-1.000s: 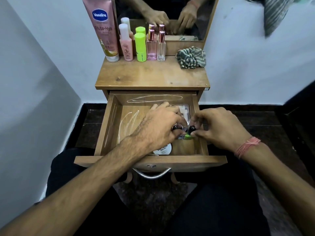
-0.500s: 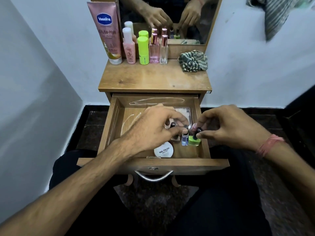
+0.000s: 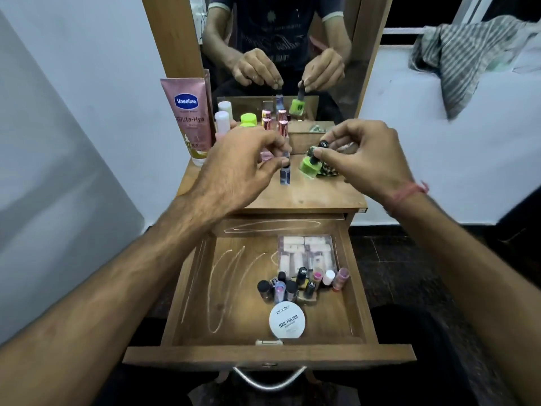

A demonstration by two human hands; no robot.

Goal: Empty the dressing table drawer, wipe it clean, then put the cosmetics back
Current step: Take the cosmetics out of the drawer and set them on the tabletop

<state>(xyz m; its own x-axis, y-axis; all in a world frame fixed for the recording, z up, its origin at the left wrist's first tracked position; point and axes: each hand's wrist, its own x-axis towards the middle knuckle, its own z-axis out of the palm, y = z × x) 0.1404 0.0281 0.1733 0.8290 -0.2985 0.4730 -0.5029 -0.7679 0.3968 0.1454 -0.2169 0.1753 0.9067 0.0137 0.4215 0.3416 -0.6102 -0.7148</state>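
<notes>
Head view: above the tabletop, left hand pinched a blue bottle, right hand a green one (by their caps).

Left hand pinching blue bottle, right hand pinching green bottle, both above tabletop, drawer open below.

The wooden dressing table top carries a pink Vaseline tube, a white-capped bottle, a green-capped bottle and two perfume bottles in a row at the mirror. A checked cloth lies at the right side of the top.
</notes>
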